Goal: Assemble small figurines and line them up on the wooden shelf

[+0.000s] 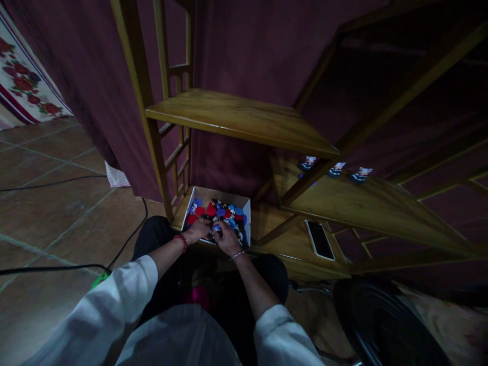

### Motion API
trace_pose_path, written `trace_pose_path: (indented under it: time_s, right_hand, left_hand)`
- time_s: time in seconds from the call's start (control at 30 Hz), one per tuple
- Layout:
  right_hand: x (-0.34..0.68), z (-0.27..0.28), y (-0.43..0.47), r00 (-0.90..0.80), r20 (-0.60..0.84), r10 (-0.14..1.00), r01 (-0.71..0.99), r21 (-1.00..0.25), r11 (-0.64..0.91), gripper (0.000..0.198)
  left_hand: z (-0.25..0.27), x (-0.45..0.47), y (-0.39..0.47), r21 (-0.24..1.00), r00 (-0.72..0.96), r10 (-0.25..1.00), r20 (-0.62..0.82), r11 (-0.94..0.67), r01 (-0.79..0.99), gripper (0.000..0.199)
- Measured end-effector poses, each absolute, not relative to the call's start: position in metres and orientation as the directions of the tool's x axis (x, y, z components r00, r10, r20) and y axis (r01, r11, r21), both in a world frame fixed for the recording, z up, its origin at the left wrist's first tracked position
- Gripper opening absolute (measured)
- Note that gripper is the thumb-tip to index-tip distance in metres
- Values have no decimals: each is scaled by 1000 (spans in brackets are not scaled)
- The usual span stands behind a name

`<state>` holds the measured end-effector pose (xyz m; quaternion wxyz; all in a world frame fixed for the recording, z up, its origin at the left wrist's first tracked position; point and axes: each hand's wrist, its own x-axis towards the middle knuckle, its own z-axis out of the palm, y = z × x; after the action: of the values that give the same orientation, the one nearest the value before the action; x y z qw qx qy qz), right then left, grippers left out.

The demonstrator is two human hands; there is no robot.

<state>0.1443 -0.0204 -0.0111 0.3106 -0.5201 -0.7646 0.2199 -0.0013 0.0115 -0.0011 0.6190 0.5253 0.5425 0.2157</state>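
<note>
A shallow white cardboard box (247,216) stands on the low wooden shelf in front of my knees. Inside lie several red discs (192,218), several blue discs (238,211) and small dark-and-light figurines (214,202), jumbled together. My right hand (227,240) is over the box's near side, its fingers closed around a small figurine (217,227) with a blue part. Close beside it, my left hand (197,231) reaches in over the near left wall. Its fingers are bent together among dark pieces, and what they pinch is hard to make out in the dim light.
Three small figurines (336,169) stand in a row on a raised shelf to the right. A phone (319,240) lies on the lower shelf. One wooden board (229,114) juts out above the box. A black round stool (381,320) is at lower right; cables (129,239) cross the tiles at left.
</note>
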Motion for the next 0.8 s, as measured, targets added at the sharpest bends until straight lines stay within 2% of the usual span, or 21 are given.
trace_pose_path:
  time_s: [0.13, 0.33, 0.5, 0.63, 0.8]
  right_hand:
    - [145, -14, -20, -240, 254, 937, 650, -675, 349, 24]
    - [146, -18, -18, -173, 241, 955, 657, -694, 294, 25]
    - [146, -18, -18, -153, 236, 960, 676, -683, 276, 23]
    - [147, -18, -19, -119, 234, 965, 679, -690, 251, 23]
    - [147, -19, -18, -87, 260, 962, 667, -702, 250, 22]
  left_hand:
    - [8, -2, 8, 883, 297, 834, -466, 416, 218, 20]
    - [13, -3, 6, 890, 302, 840, -450, 397, 222, 19]
    - [15, -8, 5, 890, 349, 819, -455, 429, 155, 31]
    - [10, -10, 6, 885, 298, 833, -465, 448, 128, 40]
    - [5, -11, 7, 894, 303, 844, -442, 441, 76, 38]
